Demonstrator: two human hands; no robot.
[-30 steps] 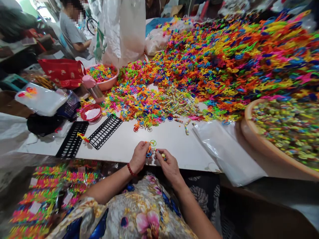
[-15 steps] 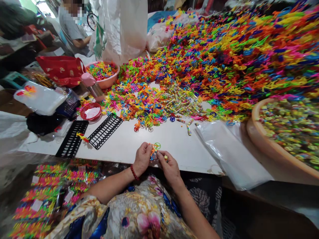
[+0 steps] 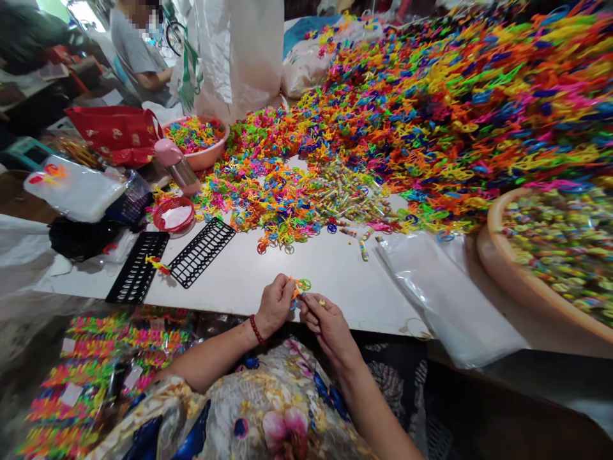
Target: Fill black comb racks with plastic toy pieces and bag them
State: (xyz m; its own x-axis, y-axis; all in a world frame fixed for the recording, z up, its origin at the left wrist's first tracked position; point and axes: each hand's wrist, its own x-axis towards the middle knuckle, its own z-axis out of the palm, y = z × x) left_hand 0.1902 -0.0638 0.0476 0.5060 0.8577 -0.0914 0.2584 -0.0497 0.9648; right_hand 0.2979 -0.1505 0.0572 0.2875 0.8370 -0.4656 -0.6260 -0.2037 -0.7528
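My left hand [image 3: 275, 301], a red bead bracelet at its wrist, is closed in a pinch on a small plastic toy [image 3: 297, 292] with orange, green and blue parts. A green spoked ring [image 3: 304, 284] stands out from its far side. Close against it, my right hand [image 3: 330, 326] is closed with its fingertips at the toy's right side. A small yellow-ended piece [image 3: 322, 303] pokes out between the right fingers; the rest of it is hidden. Both hands are just above the front edge of the white table [image 3: 239, 271].
Beyond lies a large heap of coloured plastic parts [image 3: 407, 115], with small filled tubes [image 3: 352, 191] before it. Black slotted racks [image 3: 204, 252] lie left. Clear plastic bags [image 3: 445, 294] and a big tub [image 3: 493, 236] are right. A person [image 3: 143, 64] is at the back left.
My right hand has turned and shifted slightly right, its fingertips drawn together at the toy. The left hand stays almost in place, still holding the toy.
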